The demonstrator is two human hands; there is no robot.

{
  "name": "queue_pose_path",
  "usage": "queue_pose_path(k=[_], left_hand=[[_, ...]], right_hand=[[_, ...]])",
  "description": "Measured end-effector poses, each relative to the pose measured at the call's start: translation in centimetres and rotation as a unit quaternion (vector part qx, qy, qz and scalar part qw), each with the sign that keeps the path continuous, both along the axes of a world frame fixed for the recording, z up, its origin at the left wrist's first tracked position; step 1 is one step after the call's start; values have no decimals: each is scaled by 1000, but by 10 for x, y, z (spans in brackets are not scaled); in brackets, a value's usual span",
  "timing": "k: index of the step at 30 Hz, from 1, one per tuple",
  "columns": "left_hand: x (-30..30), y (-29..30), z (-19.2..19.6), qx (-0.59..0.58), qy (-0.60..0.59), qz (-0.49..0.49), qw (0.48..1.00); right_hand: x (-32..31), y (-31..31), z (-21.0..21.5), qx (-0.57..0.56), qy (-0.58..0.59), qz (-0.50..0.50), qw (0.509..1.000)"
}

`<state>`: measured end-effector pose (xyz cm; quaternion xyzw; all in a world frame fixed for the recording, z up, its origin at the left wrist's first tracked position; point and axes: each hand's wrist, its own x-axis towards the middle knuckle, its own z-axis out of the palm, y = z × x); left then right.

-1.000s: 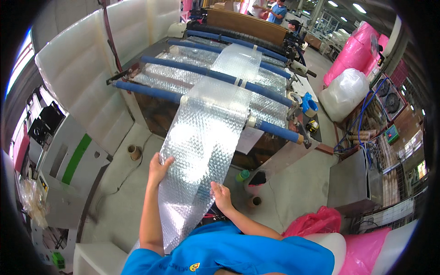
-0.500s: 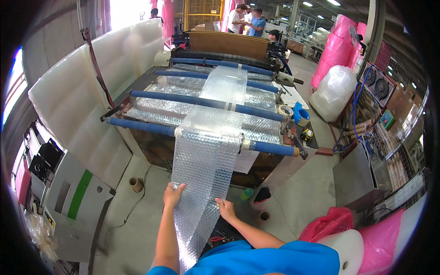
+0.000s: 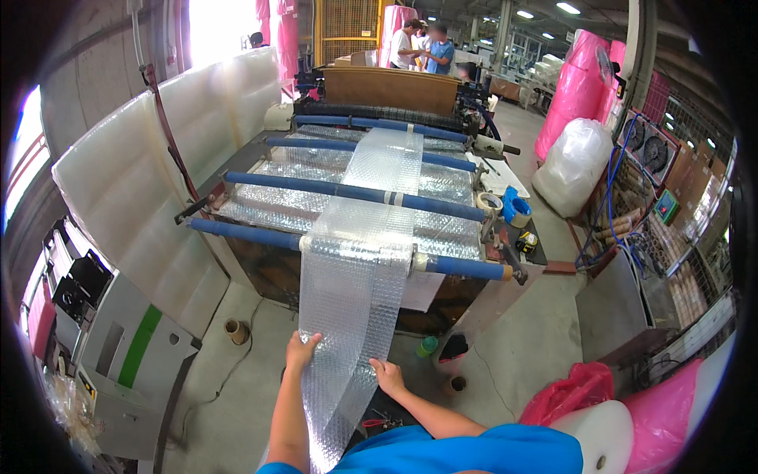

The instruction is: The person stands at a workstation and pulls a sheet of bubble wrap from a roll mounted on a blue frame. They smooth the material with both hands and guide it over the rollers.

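A long strip of clear bubble wrap [image 3: 355, 300] runs off a machine over several blue rollers [image 3: 347, 190] and hangs down toward me. My left hand [image 3: 301, 351] grips the strip's left edge. My right hand [image 3: 388, 377] grips its right edge a little lower. The strip sags between my hands and drops out of view by my blue shirt.
White padded panels [image 3: 134, 189] stand on the left, with a grey cabinet [image 3: 126, 355] below. A cardboard core [image 3: 235, 330] lies on the floor. Pink bags [image 3: 580, 395], a white roll [image 3: 600, 438], a clear sack [image 3: 572, 162] and tape rolls [image 3: 505, 207] are on the right. People stand far behind the machine.
My view has lifted and pulled back from the machine. Both hands have slid lower along the bubble wrap, still holding its edges, and more of the strip hangs off the front roller.
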<state>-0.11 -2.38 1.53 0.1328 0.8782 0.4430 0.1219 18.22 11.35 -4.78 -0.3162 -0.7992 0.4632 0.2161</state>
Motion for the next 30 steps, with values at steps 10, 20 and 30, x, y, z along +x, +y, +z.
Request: queue_pose_path(k=[10,20,30], left_hand=[[-48,42,44,135,53,-39,989],[-45,61,100,81,86,57,991],[49,-37,68,1,22,101,995]], right_hand=[[-47,70,63,-49,96,64,992],[-56,65,110,-149,180,-15,972],[7,-1,72,-193,25,135,972]])
